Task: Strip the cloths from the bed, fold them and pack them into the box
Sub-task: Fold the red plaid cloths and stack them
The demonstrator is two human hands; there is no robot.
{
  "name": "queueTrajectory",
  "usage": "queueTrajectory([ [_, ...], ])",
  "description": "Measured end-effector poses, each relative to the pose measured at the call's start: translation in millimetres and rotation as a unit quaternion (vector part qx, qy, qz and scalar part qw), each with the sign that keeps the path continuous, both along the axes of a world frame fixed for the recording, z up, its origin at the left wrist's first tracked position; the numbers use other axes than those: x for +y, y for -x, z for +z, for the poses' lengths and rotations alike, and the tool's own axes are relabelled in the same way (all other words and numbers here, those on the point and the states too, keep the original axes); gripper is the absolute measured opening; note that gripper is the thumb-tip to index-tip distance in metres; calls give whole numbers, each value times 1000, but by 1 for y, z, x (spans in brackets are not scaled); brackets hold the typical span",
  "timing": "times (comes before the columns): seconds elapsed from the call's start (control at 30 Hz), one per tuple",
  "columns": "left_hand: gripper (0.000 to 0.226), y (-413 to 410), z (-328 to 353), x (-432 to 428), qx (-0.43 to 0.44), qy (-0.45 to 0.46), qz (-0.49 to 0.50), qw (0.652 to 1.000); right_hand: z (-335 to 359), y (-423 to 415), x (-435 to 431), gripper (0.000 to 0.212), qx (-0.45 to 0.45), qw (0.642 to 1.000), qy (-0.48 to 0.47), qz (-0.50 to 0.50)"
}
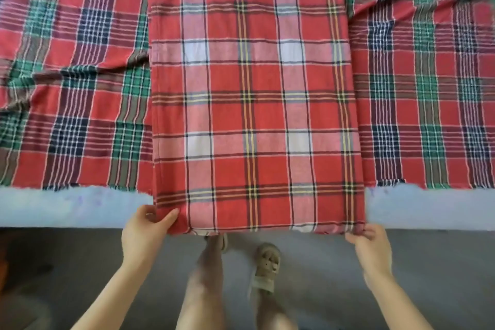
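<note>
1. At the far left edge, a dark and orange shape (4, 262) on the grey floor (442, 262) is cut off by the frame and too blurred to name.
2. The green-checked cloth (67, 75) lies spread and creased over the bed. It runs out of view at the left, right and top, and its middle is hidden.
3. Below its hem shows the pale blue edge of the mattress (67, 206).
4. The left hand (144, 228) pinches the near left corner of the red-and-white cloth (254, 102). The thumb lies on top and the fingers are tucked out of sight beneath.
5. That cloth lies as a long flat strip down the middle of the bed, on the green-checked one. Its far end is cut off at the top and its near edge just overhangs the mattress.
6. Under that edge one foot is partly hidden; a sandal (266, 265) shows beside it.
7. The right hand (371, 244) grips the near right corner with its fingers curled over the edge, though blur hides the details.
</note>
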State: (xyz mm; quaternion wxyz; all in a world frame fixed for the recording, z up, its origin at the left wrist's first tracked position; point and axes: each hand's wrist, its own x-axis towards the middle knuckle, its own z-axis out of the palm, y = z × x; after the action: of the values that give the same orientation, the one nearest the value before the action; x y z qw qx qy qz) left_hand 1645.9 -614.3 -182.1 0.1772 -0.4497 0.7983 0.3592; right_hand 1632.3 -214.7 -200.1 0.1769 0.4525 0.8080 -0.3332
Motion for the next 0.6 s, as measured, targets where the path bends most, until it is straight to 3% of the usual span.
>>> queueTrajectory([
  [0.1, 9, -19, 9, 4, 5, -140, 48, 989, -2, -5, -3, 31, 69, 990, 93, -79],
  [0.17, 13, -30, 9, 2, -14, -202, 52, 978, -9, -10, 0, 33, 74, 979, 150, -119],
  [0.27, 23, -52, 2, -8, -57, -176, -8, 983, -21, -18, 7, 32, 51, 968, 207, -134],
  [0.43, 19, -64, -10, -9, 97, -101, 100, 985, -38, -30, 16, 24, -11, 970, 233, -64],
  [0.6, 26, -69, -44, 7, 114, -119, 121, 979, -52, -46, 24, 18, -45, 973, 226, -18],
])
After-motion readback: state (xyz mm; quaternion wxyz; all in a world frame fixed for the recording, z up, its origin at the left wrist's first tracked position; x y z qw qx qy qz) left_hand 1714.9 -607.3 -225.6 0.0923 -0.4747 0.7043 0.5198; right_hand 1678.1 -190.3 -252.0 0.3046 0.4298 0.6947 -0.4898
